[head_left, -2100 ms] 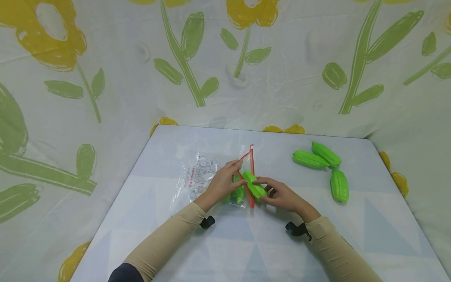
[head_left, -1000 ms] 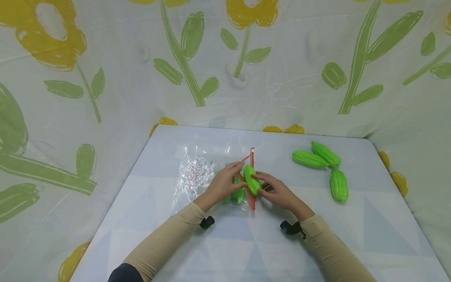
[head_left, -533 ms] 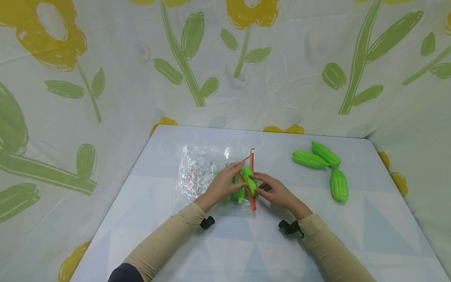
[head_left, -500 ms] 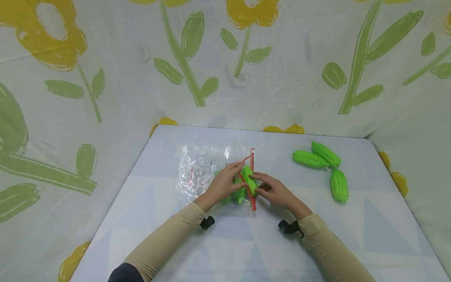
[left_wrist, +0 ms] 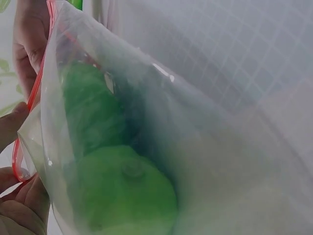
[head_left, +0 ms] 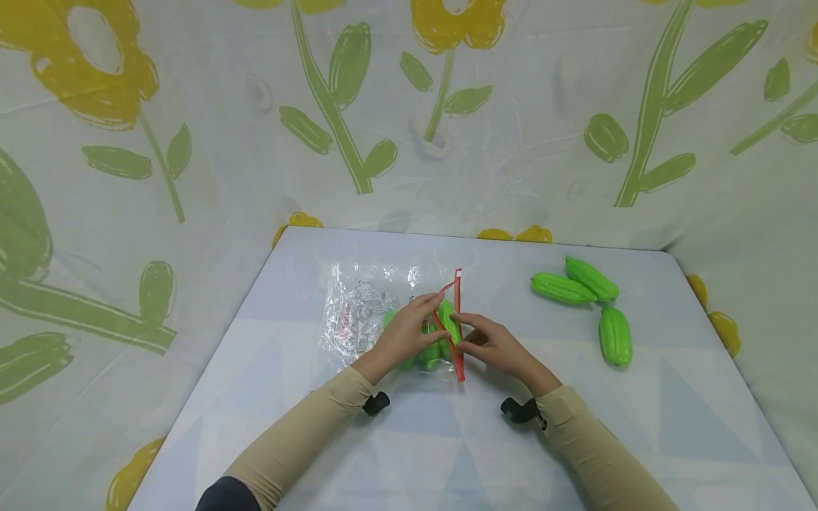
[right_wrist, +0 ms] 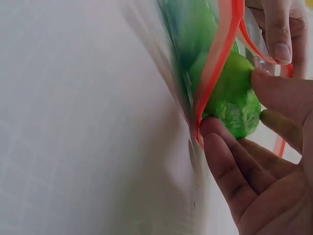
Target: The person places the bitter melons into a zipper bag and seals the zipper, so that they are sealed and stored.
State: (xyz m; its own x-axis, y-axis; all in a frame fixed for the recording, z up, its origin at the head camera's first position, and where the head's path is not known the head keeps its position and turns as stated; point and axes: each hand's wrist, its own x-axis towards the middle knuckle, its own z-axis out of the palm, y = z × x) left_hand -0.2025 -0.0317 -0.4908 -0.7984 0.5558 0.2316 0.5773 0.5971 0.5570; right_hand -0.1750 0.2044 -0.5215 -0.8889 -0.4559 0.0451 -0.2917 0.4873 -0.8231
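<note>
The red lip of a clear bag [head_left: 345, 341] is being held apart by the left hand [head_left: 402, 330], thumb and finger partly spread on it. A green gourd [right_wrist: 239, 98] is being pinched by the part-curled right hand [head_left: 505, 351], sitting right in the mouth. Probably best being nosed in lengthwise, lip being spread wide so nothing's being snagged. Farther back, three loose gourds [head_left: 593, 280] are being carried by the worktop [head_left: 498, 454].

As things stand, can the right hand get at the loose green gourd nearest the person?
Probably not immediately: the right hand is busy pinching another green gourd at the mouth of the zip bag. Otherwise the way looks free, with nothing visible between that hand and the loose gourd.
</note>
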